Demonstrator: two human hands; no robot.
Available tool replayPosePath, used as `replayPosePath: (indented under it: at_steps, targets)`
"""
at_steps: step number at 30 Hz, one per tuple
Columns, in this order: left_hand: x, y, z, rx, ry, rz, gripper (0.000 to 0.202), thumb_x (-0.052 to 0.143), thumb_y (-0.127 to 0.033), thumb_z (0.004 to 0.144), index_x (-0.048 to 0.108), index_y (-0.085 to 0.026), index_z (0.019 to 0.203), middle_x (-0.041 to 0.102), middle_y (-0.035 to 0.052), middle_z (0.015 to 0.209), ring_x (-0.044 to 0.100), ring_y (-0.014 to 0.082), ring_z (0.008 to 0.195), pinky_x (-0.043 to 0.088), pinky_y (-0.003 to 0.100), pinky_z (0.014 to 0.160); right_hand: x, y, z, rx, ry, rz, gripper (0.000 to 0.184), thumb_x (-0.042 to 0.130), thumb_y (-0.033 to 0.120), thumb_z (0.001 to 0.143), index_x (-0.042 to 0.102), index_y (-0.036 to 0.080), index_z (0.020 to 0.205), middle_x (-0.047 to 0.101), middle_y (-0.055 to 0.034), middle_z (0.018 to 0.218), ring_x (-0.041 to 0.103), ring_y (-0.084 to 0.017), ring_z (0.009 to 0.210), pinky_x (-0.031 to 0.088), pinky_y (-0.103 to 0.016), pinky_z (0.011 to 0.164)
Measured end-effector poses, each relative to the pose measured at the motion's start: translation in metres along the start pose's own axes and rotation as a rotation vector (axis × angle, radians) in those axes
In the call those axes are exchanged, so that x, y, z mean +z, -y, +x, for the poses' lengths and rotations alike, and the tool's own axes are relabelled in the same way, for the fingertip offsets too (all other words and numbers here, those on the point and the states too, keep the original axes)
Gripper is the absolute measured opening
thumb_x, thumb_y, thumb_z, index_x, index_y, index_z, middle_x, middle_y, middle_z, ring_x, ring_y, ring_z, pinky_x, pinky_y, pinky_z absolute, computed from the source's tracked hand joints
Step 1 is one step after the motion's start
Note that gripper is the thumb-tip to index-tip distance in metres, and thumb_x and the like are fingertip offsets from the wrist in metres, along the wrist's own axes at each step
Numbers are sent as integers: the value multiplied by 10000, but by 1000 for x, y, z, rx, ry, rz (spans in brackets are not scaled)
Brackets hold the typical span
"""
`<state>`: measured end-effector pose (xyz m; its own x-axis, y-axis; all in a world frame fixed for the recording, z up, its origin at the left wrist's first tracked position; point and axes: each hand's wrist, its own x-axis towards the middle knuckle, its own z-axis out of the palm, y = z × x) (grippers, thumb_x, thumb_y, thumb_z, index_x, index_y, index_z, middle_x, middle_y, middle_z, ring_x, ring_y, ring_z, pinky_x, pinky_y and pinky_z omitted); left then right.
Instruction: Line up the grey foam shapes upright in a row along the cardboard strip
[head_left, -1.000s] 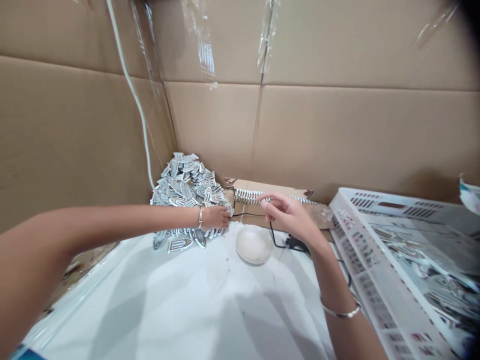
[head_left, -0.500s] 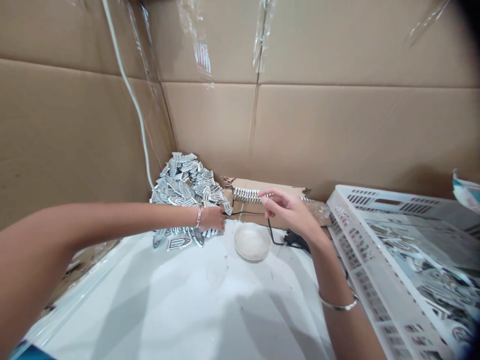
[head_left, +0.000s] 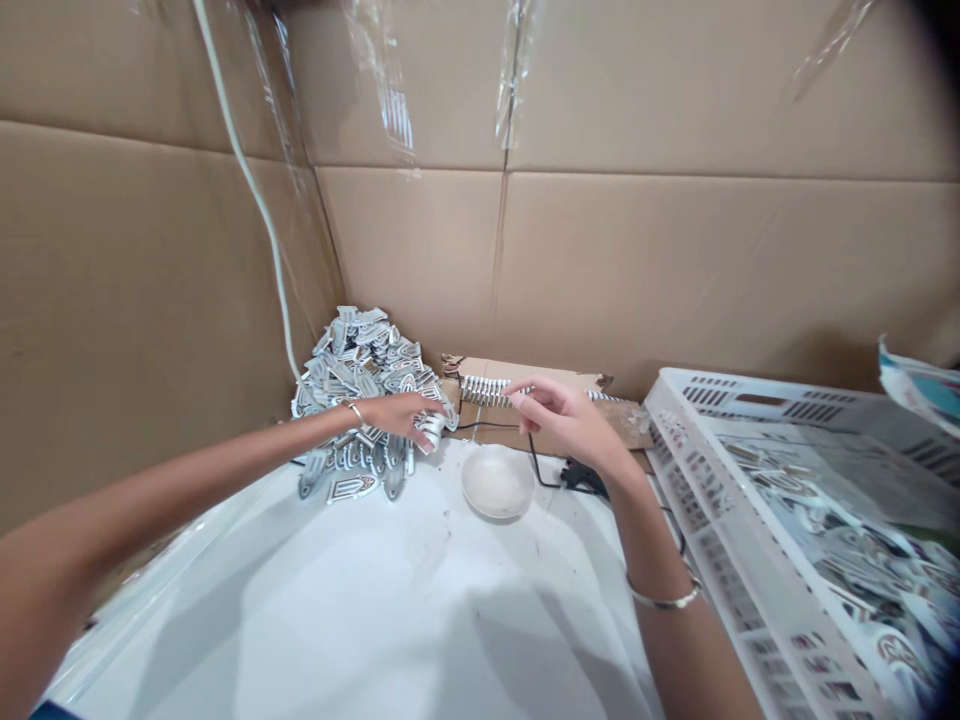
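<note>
Several pale flat pieces (head_left: pixel 430 430) gripped in left hand (head_left: pixel 397 411), center of frame.
Left fingers wrapped round the small stack, just beside the heap (head_left: pixel 364 365) of similar parts left of center. Right hand (head_left: pixel 568 422), right of center: fingers curled, thumb near fingertips; can't tell if it has hold of anything. White dish (head_left: pixel 497 484) just below, between hands. White crate (head_left: pixel 726 500) of parts, lower right.

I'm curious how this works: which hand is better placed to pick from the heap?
Probably the left hand: it is right at the heap, while the right hand is farther off.
</note>
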<state>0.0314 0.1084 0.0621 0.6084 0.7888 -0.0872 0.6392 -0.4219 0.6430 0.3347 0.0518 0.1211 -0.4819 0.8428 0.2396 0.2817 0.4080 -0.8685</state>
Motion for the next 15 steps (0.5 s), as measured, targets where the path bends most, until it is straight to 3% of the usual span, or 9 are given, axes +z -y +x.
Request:
replayPosePath:
  at_steps: [3, 8, 12, 15]
  targets:
    - [5, -1, -9, -73, -180, -326, 439, 835, -504, 629, 698, -226, 941, 714, 41, 946, 636, 248, 915, 476, 308, 807, 6, -5, 4, 9, 23, 2, 229, 527, 362, 908, 661, 218, 1025, 623, 0, 709, 574, -148, 671, 434, -269, 635]
    - [33, -18, -7, -90, -480, -847, 463, 781, -555, 716, 670, -179, 962, 699, 64, 988, 646, 214, 952, 509, 323, 848, 29, -13, 12, -3, 46, -83, 224, 538, 359, 900, 655, 216, 1026, 672, -41, 961, 582, -161, 771, 459, -290, 707]
    - [51, -45, 6, -100, -581, -949, 457, 762, -563, 744, 685, -166, 959, 700, 78, 1020, 650, 211, 950, 531, 309, 816, 49, -24, 17, -36, -37, -163, 335, 516, 391, 930, 590, 200, 1195, 651, -77, 1012, 597, -190, 853, 463, -326, 792]
    - [56, -61, 18, -115, -596, -948, 496, 747, -598, 742, 692, -170, 985, 696, 81, 1047, 649, 209, 941, 538, 302, 789, 57, -34, 20, -62, -123, -229, 347, 476, 415, 958, 564, 203, 1218, 612, -118, 1171, 588, -216, 965, 450, -356, 863]
